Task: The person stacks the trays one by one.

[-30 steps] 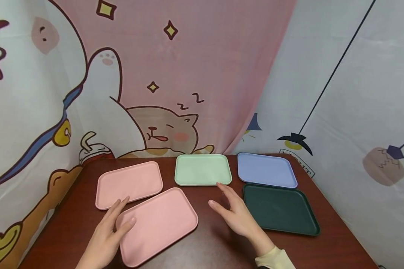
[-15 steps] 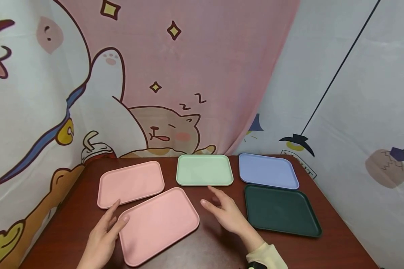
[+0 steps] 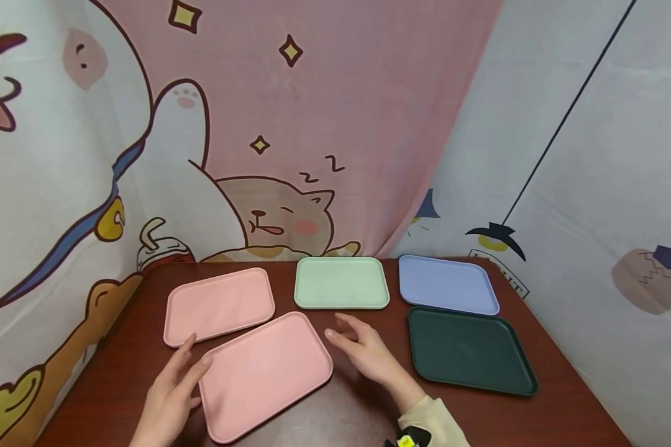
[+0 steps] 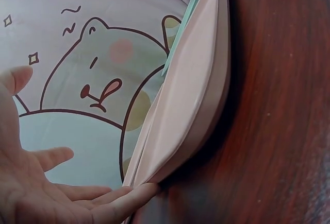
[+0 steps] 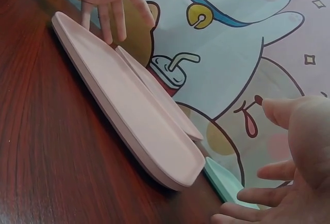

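Observation:
A larger pink tray (image 3: 268,375) lies tilted at the front left of the table. At its left edge is my left hand (image 3: 168,394), fingers spread and relaxed, with nothing held. In the left wrist view a fingertip of the left hand (image 4: 56,188) appears at the tray's rim; whether it touches, I cannot tell. Just right of the same tray, my right hand (image 3: 366,354) hovers over the table, fingers loosely extended and holding nothing. The right wrist view shows both the pink tray (image 5: 129,105) and the right hand (image 5: 304,167), with a gap between them.
Behind lie a smaller pink tray (image 3: 220,304), a light green tray (image 3: 341,282) and a blue tray (image 3: 447,284). A dark green tray (image 3: 470,351) sits at the right. The brown table (image 3: 559,403) meets a printed curtain (image 3: 369,124) at its back.
My right hand has moved left and a little nearer, from by the light green tray toward the larger pink tray. My left hand has drawn back slightly from over that tray's edge.

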Action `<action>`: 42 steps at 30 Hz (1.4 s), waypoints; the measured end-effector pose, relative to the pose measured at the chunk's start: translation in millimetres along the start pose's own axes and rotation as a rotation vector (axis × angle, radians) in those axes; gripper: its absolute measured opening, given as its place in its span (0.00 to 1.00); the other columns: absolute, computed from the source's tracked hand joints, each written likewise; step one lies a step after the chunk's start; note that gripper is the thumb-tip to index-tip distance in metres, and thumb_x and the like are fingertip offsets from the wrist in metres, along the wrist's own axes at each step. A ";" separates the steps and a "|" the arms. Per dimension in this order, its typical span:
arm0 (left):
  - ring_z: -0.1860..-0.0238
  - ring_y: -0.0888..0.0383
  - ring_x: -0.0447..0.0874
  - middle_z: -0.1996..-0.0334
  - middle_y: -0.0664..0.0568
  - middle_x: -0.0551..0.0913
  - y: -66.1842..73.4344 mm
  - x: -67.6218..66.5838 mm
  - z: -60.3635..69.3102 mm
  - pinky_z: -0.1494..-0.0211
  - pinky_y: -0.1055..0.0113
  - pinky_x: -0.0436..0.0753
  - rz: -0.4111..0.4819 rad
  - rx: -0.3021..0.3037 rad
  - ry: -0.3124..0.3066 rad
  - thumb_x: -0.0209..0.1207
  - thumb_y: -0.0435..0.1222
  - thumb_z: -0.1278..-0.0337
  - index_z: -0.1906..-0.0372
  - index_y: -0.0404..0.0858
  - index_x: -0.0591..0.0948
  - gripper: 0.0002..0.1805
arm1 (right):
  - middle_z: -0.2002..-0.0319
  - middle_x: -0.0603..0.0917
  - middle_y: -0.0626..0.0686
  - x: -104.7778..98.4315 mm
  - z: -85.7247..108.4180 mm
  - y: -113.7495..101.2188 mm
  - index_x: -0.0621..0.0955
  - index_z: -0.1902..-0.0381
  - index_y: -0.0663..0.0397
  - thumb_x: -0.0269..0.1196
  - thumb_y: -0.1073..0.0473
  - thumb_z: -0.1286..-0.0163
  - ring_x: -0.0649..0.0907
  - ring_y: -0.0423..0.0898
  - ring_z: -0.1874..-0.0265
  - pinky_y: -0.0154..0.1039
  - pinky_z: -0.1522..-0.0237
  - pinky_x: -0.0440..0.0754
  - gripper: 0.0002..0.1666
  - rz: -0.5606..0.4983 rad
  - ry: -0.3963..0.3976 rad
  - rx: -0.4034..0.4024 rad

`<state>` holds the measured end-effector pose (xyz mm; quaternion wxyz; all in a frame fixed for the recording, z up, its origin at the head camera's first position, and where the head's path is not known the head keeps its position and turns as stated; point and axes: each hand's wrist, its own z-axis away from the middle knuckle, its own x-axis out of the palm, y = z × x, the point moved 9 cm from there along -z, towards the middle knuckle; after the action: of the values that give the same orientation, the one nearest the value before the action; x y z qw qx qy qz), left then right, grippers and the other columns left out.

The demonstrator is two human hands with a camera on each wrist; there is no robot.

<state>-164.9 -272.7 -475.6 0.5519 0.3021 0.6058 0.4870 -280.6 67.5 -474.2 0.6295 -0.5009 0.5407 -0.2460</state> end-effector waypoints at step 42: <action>0.25 0.24 0.58 0.20 0.25 0.50 -27.4 1.7 -1.8 0.44 0.40 0.87 0.358 -0.215 -0.028 0.52 0.59 0.20 0.13 0.39 0.48 0.47 | 0.39 0.81 0.71 34.3 -14.7 15.2 0.69 0.30 0.81 0.63 0.49 0.20 0.87 0.60 0.48 0.54 0.47 0.88 0.40 -0.297 -0.087 0.143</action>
<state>-162.3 -281.1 -501.6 0.4941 0.3510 0.4792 0.6348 -287.7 38.7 -501.4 0.6430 -0.5395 0.4140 -0.3524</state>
